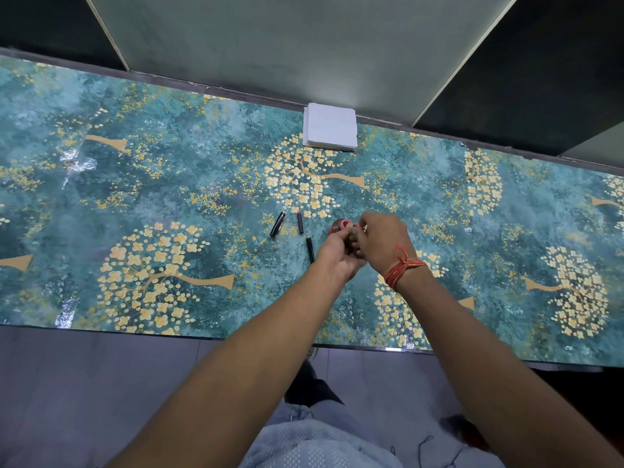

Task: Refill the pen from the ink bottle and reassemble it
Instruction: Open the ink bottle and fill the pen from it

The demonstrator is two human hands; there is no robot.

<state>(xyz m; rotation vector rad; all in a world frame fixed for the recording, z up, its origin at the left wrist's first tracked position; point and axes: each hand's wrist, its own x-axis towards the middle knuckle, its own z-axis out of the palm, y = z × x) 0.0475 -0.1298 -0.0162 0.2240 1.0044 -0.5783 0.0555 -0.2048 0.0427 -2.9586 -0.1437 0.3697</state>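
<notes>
My left hand and my right hand meet over the table's middle, both closed around a small ink bottle with a reddish top. The left hand grips the bottle from below and the side. The right hand's fingertips pinch its top, and the fingers hide most of the bottle. Left of the hands lie three pen parts, all apart from each other: a black cap, a dark piece with a red tip, and a black barrel close to my left wrist.
A stack of white tissues sits at the far edge of the table, which has a teal cover with a golden tree pattern. A pale wall panel rises behind it. The near table edge runs just past my forearms.
</notes>
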